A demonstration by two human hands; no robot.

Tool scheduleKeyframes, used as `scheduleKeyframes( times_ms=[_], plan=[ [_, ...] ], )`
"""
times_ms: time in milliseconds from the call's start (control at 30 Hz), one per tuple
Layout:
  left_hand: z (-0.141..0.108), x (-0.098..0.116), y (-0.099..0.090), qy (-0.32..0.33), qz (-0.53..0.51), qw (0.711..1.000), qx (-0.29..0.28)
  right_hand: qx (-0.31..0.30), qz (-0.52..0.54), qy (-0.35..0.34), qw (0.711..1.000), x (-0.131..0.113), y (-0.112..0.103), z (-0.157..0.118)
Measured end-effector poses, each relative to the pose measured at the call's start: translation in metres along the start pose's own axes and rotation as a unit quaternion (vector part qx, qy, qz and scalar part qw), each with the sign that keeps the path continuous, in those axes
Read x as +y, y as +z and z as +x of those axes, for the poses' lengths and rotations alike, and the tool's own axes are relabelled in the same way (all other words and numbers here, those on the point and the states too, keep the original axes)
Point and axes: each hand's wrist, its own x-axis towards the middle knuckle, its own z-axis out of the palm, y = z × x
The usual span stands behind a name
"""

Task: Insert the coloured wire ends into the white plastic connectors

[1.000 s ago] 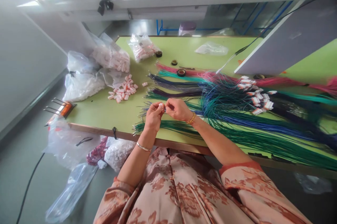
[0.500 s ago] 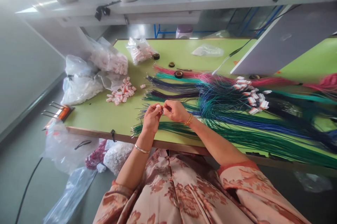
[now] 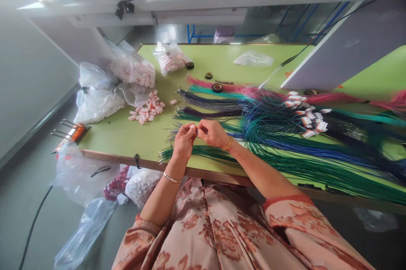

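Pinched: white connector [image 3: 192, 128], left hand [image 3: 183, 141]; right hand [image 3: 214, 134] narrowed beside it, contents unclear, both above wire bundles [image 3: 258, 119]; wire insertion the likely step, next calling for careful alignment

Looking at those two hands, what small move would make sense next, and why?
Perhaps the right hand should push gently toward the small white piece pinched in the left hand: their fingertips nearly meet there, and similar pieces lie among the wires. What the right fingertips pinch is too small to tell.
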Motion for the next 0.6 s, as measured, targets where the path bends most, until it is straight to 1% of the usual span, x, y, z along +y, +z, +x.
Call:
scheduleKeyframes(
  times_ms=[133,200,267,333,367,433,500,600],
  plan=[
    [-0.002,-0.005,0.005,0.020,0.022,0.999,0.033,0.009,-0.032,0.005,0.999,-0.003,0.003,-0.002],
    [0.000,-0.004,0.006,0.017,0.025,0.999,0.032,0.000,-0.031,0.009,0.999,-0.002,-0.002,0.000],
    [0.004,-0.001,0.005,0.006,0.017,1.000,0.017,-0.020,-0.001,0.013,1.000,0.001,-0.012,0.006],
    [0.009,0.003,0.003,-0.002,0.002,1.000,0.001,-0.021,0.028,0.018,0.999,0.009,-0.026,0.019],
    [0.012,0.005,0.002,-0.006,-0.004,1.000,-0.004,-0.011,0.027,0.023,0.999,0.014,-0.032,0.028],
    [0.018,0.007,0.000,-0.015,-0.014,1.000,-0.009,0.006,-0.018,0.051,0.999,0.026,-0.040,0.049],
    [0.023,0.007,-0.001,-0.025,-0.017,0.999,-0.010,-0.016,-0.094,0.086,0.992,0.039,-0.038,0.072],
    [0.027,0.004,-0.002,-0.032,-0.019,0.999,-0.012,-0.052,-0.190,0.126,0.972,0.057,-0.021,0.100]
  ],
)
